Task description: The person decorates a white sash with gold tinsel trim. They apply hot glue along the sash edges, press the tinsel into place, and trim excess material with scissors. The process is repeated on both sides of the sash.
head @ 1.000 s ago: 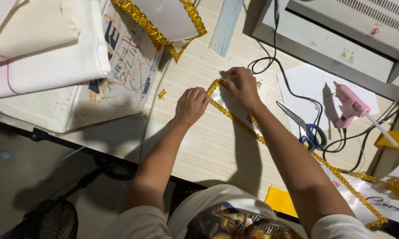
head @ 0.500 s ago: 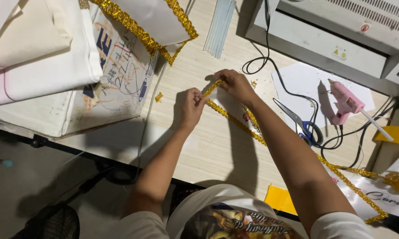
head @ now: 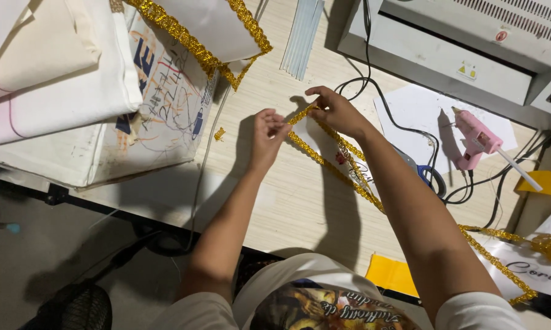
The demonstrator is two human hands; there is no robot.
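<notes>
2 hands point(head: 269, 131) pinching gold trim point(head: 324, 160)

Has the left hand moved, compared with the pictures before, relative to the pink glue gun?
Cannot tell. The camera itself shifts between pictures; the left hand sits at the gold trim, about as far left of the pink glue gun as before.

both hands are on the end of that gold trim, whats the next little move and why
Probably press the trim's end flat along the white strip's edge. The left hand and the right hand pinch it just above the strip, lifted off the table, while the rest already follows the strip's edge toward the scissors. Whether glue is there can't be told.
</notes>
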